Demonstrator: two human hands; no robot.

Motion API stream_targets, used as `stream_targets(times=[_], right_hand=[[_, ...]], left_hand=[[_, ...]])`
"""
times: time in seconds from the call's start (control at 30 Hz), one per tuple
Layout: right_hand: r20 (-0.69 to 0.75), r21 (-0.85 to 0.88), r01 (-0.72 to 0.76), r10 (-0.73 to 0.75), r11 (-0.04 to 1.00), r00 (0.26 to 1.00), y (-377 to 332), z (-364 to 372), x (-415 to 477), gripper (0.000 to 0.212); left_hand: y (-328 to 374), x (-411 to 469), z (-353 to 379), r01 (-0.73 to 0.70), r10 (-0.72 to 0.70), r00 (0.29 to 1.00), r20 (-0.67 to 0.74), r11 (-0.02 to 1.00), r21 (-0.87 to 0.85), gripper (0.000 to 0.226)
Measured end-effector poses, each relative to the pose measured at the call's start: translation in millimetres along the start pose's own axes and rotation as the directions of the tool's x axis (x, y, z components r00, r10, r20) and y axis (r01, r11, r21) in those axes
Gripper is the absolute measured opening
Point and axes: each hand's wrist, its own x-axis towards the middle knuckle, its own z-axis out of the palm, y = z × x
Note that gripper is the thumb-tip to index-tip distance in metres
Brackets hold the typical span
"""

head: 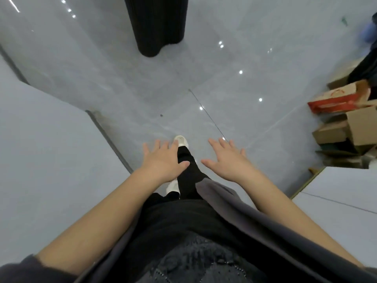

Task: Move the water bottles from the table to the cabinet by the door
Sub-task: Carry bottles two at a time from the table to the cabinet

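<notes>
- The step in hand seems to be a walk between places: both hands are empty, and one white shoe [181,140] is set forward on the glossy grey floor [234,64].
- To do it well, I think the person should look up and find the desk or the cabinet first, because neither can be named with certainty from this view.
- No water bottle is visible, so I cannot say where the bottles are now.
- The way ahead has things to avoid: a dark ribbed column [157,25] stands in front, and a pile of cardboard boxes [344,121] lies at the right side. Passing between them looks safe.
- The left hand [163,160] is held out flat, palm down. Its fingers [157,145] are spread wide and hold nothing.
- The right hand [226,158] is the same: fingers [222,142] open and apart, touching nothing.
- Pale grey flat surfaces [47,152] lie at the left and at the lower right; I cannot tell whether they are furniture tops.
- For the next grip, I would keep the hands open like this until a bottle is close.
</notes>
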Motion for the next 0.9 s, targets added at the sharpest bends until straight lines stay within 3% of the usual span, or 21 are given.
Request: stream_targets(times=[0.33, 0.5, 0.67, 0.9], right_hand=[[0.071, -0.258, 0.186, -0.173, 0.948, 0.982, -75.7, -132.4, 118.8, 0.072], [0.134, -0.360, 0.221, -0.184, 0.906, 0.974, -129.1, -171.0, 159.1, 0.073], [0.124, -0.353, 0.216, -0.184, 0.910, 0.975, -202.6, -208.0, 210.2, 0.075], [0.066, -0.214, 0.152, -0.141, 0.965, 0.988, -305.8, -264.7, 253.3, 0.074]], left_hand=[[-45.2, 70.5, -109.5, 0.128, -0.143, 0.989, -0.041, 0.959, -0.252, 0.074], [-93.7, 95.1, -148.5, 0.198, -0.223, 0.974, -0.024, 0.906, -0.375, 0.074], [-170.6, 126.0, -193.1, 0.244, -0.263, 0.965, 0.016, 0.870, -0.429, 0.077], [-269.9, 160.1, -276.9, 0.167, -0.174, 0.985, 0.006, 0.935, -0.312, 0.077]])
